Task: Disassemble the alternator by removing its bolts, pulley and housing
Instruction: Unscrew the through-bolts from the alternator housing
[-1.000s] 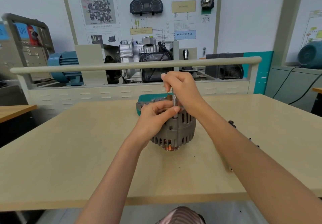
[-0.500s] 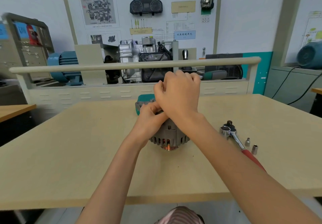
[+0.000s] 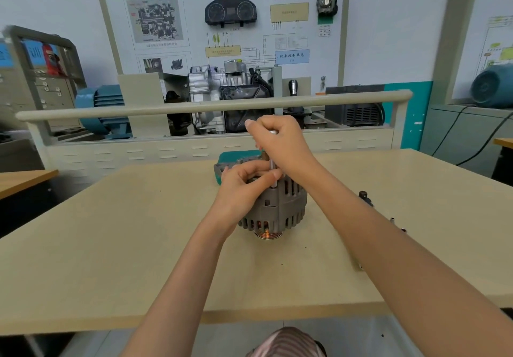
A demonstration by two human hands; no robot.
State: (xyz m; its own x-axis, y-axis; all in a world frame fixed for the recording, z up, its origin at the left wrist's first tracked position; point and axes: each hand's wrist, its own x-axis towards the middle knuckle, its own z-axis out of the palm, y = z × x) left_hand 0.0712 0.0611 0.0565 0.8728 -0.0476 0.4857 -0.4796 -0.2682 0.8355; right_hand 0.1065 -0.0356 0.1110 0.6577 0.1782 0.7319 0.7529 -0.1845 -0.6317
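Alternator point(image 3: 277, 206) stands mid-table, grey ribbed housing upright, grooved pulley point(image 3: 268, 235) at the bottom against the table point(image 3: 111, 245), copper windings showing through the lower slots. A slim metal tool shaft point(image 3: 272, 168) rises vertically from the alternator's top edge, near side. Right hand point(image 3: 280, 140) is above the alternator, fingers curled round the upper end of the shaft, a silver tip showing just at the knuckles; hand slightly blurred. Left hand point(image 3: 244, 181) rests on the alternator's top left, fingers bent over the housing, thumb and forefinger meeting at the shaft low down, seemingly pinching it; exact contact hard to make out. Both forearms reach in from the near edge, the right one crossing over the right part of the table. Behind the alternator, touching or just beyond it, a grey cast part point(image 3: 222, 168) and a teal object point(image 3: 236, 155) partly hidden by the hands. Right of the right forearm, small dark and silver pieces point(image 3: 366, 198) lie on the table, mostly hidden by the arm; what they are cannot be told. Far side of the table: a beige rail point(image 3: 194, 106), behind it a gearbox unit point(image 3: 222, 93) on a stand, a teal motor point(image 3: 102, 109) to the left. On the far wall a training board point(image 3: 222, 23) with an instrument cluster and diagrams. Another teal motor point(image 3: 494, 86) far right
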